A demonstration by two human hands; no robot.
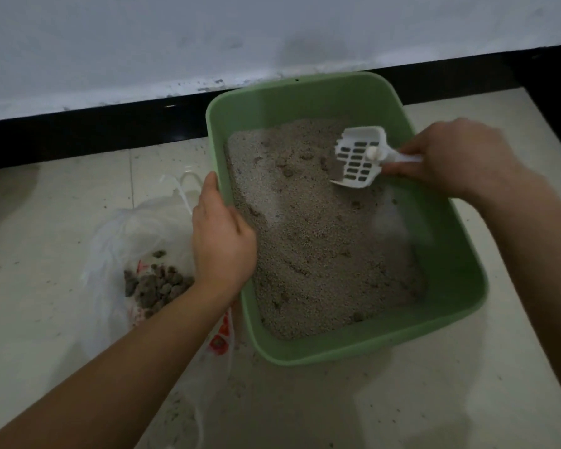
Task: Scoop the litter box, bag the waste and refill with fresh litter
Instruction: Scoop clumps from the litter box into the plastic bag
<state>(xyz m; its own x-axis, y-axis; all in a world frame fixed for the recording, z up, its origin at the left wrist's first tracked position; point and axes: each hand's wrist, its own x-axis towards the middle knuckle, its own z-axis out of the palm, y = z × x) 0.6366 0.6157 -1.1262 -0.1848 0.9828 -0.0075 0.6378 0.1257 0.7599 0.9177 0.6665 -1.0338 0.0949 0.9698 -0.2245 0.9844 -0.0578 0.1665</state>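
Observation:
A green litter box (460, 260) sits on the tiled floor, filled with grey-brown litter (318, 241) that holds a few small clumps. My left hand (222, 241) grips the box's left rim, thumb inside. My right hand (454, 157) holds the handle of a white slotted scoop (358, 157), whose front edge touches the litter near the far right of the box. The scoop looks empty. Left of the box lies an open clear plastic bag (133, 234) with a pile of dark waste clumps (157, 286) inside.
A white wall with a black baseboard (88, 134) runs just behind the box. Pale floor tiles (402, 403) stretch in front, with scattered litter grains near the bag and the box's near edge.

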